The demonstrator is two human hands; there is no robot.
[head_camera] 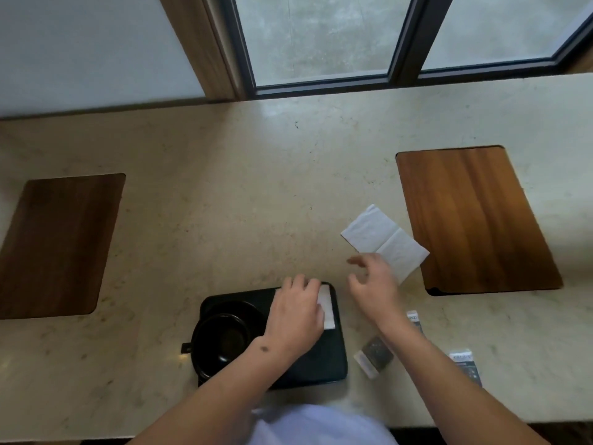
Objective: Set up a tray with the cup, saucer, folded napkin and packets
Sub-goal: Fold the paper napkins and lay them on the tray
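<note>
A black tray [333, 361] lies at the counter's near edge. On its left side a black cup [221, 342] stands on a black saucer [237, 308]. My left hand [298, 313] rests flat on a folded white napkin [328, 311] at the tray's far right corner. My right hand [373, 281] hovers open just right of the tray, fingers spread, beside a second, partly unfolded white napkin [385, 240] on the counter. Three packets lie right of the tray: a dark one [373, 356], one half hidden by my right forearm [414, 317], and one further right [467, 366].
The beige stone counter [240, 203] has two inset wooden panels, one at the left [57, 245] and one at the right [471, 216]. A window with a dark frame [324, 81] runs along the back. The counter's near edge is right in front of my body.
</note>
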